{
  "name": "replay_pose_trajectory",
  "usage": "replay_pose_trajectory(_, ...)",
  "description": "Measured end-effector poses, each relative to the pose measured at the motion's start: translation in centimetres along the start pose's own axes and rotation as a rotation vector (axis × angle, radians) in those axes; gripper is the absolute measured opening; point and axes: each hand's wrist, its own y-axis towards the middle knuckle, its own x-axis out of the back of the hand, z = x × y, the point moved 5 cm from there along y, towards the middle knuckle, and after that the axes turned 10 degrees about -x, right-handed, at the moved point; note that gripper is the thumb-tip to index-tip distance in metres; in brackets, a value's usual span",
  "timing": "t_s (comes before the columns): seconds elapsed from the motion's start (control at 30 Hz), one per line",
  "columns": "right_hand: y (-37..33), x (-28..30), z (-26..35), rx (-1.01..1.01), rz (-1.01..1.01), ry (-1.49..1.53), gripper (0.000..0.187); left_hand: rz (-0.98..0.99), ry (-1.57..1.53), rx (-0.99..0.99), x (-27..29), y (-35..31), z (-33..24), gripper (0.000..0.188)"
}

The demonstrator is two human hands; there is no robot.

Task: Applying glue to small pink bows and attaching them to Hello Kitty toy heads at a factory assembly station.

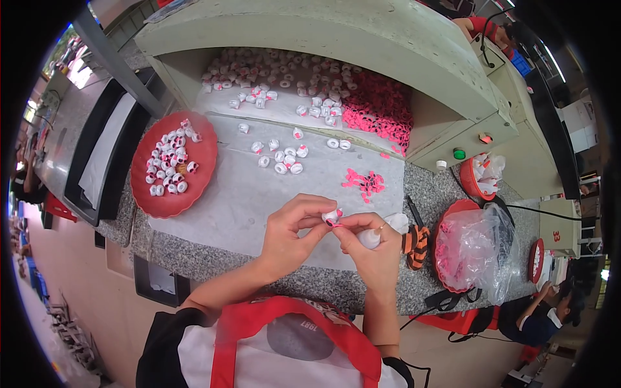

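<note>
My left hand (288, 231) pinches a small white rounded piece (332, 215) with pink and black on it, held above the paper-covered worktop. The fingertips of my right hand (372, 244) meet it from the other side, at a pink spot on its edge. A small white squeeze bottle (370, 238) is tucked in my right hand. Beyond my hands, several similar white ring-like pieces (284, 156) lie on the white paper (226, 200). Closer to my right hand is a loose cluster of flat pink pieces (365, 184).
At left, a red plate (152, 202) carries white pieces with pink and dark parts. An open metal cabinet (310, 32) at the back holds many white pieces and a pink heap (378, 110). At right are an orange-black striped bundle (416, 247), a bag-covered red dish (446, 281) and a red basket (471, 182).
</note>
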Motion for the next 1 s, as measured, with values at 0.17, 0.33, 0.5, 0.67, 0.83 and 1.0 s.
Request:
replay_pose_trajectory(0.17, -0.1, 1.0, -1.2, -0.062, -0.09, -0.016, 0.012, 0.093, -0.018, 0.006, 0.0, 0.1, -0.8, 0.033)
replay_pose_trajectory(0.33, -0.1, 0.5, -0.8, -0.018, -0.056, -0.031, 0.015, 0.117, -0.304, 0.159, 0.0, 0.3, -0.5, 0.03)
replay_pose_trajectory(0.5, 0.2, 0.5, -1.0, 0.117, -0.012, -0.045, 0.023, 0.069, -0.406, 0.255, -0.4, 0.2, 0.4, 0.027)
replay_pose_trajectory(0.67, 0.3, 0.6, -0.9, 0.131, -0.017, -0.02, 0.021, 0.06, -0.424, 0.269, -0.5, 0.4, 0.8, 0.025)
replay_pose_trajectory(0.83, 0.6, 0.8, -0.4, 0.176, 0.042, -0.013, 0.021, 0.063, -0.4, 0.294, -0.3, 0.3, 1.0, 0.022)
replay_pose_trajectory(1.0, 0.5, 0.8, -0.7, 0.136, 0.058, -0.012, 0.02, 0.051, -0.479, 0.342, -0.4, -0.1, 1.6, 0.023)
